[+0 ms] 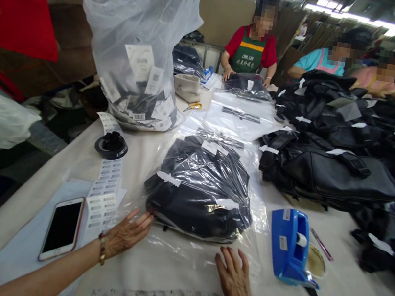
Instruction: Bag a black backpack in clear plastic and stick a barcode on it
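A black backpack [202,188] lies inside a clear plastic bag [182,252] on the table in front of me. White paper strips and tags show through the film. My left hand [129,232], with a beaded bracelet at the wrist, has its fingers stretched out at the near left corner of the bag, touching the plastic. My right hand [235,277] rests on the loose near edge of the bag, fingers spread, a little short of the backpack. Neither hand grips anything.
A blue tape dispenser [287,243] stands right of the bag. At left lie a phone [63,227], barcode label sheets [103,198] and a black roll [112,145]. A plastic sack of tags [138,70] stands behind. Black bags [331,173] pile up at right; co-workers [252,52] stand across.
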{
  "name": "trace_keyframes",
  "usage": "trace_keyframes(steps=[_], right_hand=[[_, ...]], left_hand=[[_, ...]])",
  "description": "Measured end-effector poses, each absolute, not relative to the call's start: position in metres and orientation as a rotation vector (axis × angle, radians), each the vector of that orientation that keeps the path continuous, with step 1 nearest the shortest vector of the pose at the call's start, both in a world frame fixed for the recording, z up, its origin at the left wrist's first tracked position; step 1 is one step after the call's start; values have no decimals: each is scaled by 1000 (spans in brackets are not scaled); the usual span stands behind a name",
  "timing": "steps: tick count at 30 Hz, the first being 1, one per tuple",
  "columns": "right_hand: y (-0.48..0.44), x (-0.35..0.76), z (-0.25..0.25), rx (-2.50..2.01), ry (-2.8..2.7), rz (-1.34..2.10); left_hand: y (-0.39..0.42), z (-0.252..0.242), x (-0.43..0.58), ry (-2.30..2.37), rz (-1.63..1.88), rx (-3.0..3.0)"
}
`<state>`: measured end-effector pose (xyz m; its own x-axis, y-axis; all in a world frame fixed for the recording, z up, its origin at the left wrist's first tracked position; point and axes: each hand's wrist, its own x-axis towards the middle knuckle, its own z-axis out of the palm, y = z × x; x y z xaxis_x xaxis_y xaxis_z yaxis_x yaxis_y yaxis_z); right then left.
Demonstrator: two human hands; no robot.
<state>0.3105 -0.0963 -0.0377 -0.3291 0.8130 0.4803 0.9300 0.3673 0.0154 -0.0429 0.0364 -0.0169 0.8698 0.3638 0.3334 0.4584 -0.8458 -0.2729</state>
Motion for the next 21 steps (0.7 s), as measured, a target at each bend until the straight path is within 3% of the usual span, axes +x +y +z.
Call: trace_keyframes(steps=[8,16,21], right_hand=[[-78,317,-16,-1476,-2290,-256],[-60,321,2,-1545,-2245,24],[-58,318,8,-1574,-2298,-20]], left_hand=[[48,-2,-40,-608,-550,-2873],[61,10,-37,-841,-402,-3128],[66,13,-38,-822,-349,-3182]])
